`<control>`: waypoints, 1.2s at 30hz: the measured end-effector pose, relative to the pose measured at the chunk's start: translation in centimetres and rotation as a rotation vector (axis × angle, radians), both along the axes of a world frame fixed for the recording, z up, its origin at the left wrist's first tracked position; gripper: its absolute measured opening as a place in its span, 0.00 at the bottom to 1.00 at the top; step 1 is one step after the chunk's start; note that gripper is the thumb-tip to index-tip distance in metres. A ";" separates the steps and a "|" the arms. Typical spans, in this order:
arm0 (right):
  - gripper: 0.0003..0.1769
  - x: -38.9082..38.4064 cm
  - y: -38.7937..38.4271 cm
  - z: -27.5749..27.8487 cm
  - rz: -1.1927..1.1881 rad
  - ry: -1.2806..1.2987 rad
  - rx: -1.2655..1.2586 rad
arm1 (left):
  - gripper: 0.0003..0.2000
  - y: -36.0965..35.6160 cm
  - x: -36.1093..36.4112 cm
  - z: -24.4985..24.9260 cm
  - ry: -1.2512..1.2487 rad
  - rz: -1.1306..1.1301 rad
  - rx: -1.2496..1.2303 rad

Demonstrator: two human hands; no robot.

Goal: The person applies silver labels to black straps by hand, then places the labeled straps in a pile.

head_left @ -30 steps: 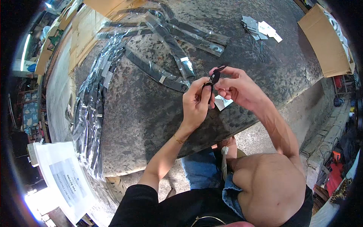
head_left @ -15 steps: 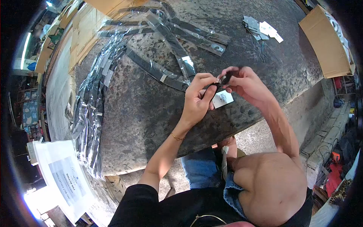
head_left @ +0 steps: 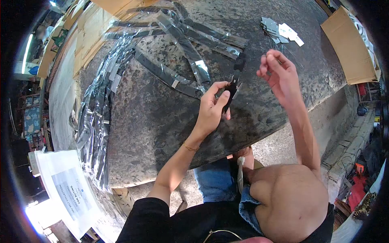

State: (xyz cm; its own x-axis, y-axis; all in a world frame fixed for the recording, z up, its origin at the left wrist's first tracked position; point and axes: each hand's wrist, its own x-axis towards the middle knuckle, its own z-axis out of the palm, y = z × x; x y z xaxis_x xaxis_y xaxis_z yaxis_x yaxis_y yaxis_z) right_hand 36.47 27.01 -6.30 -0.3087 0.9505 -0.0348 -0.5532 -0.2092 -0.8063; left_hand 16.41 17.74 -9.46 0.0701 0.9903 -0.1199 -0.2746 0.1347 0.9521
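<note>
Between the thumb and fingers of my left hand (head_left: 212,107) is a black tool-like object (head_left: 231,94), with a metal part at its upper end near a small dark piece (head_left: 240,62). My right hand (head_left: 281,77) is raised up and to the right of it, apart from the object, its fingers curled and the fingertips close together. Anything tiny in those fingertips cannot be made out. Black strips in clear plastic (head_left: 182,44) lie beyond my left hand. Grey and white tags (head_left: 283,31) with thin strings rest farther back on the right.
The dark, worn work surface (head_left: 142,133) carries a long pile of plastic-wrapped strips (head_left: 95,129) at left. An open cardboard box (head_left: 350,50) stands at right. A printed white carton (head_left: 71,190) is at lower left. A person's bare shoulder (head_left: 291,202) is close below.
My right hand has let go of the dark item and moved up and right. The white tag below my hands is out of sight. The object in my left hand now points upward.
</note>
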 end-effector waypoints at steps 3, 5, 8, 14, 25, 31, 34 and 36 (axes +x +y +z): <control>0.04 -1.1 -1.4 1.4 0.084 -0.618 0.358 | 0.12 0.2 -0.2 -0.1 -0.084 0.016 -0.034; 0.04 -2.2 -2.5 1.2 0.107 -0.720 0.473 | 0.12 0.3 -0.3 -0.3 -0.089 0.027 -0.016; 0.06 -3.3 -3.4 1.5 0.127 -0.862 0.625 | 0.12 0.4 -0.3 -0.2 -0.081 0.043 0.000; 0.05 -4.1 -4.2 1.0 -0.028 -0.959 0.804 | 0.12 0.3 -0.2 -0.1 -0.141 0.059 0.015; 0.14 -4.8 -5.3 0.7 -0.104 -0.905 0.738 | 0.10 0.4 -0.6 0.0 -0.204 0.082 -0.028; 0.14 -4.7 -5.3 0.5 -0.106 -0.912 0.743 | 0.08 0.5 -0.8 -0.4 -0.229 0.073 0.006; 0.12 -4.7 -5.1 0.7 -0.069 -0.917 0.796 | 0.07 0.6 -1.0 -0.6 -0.271 0.054 0.000; 0.11 -4.5 -4.7 1.0 -0.073 -0.961 0.869 | 0.07 0.6 -1.2 -0.8 -0.287 0.072 -0.039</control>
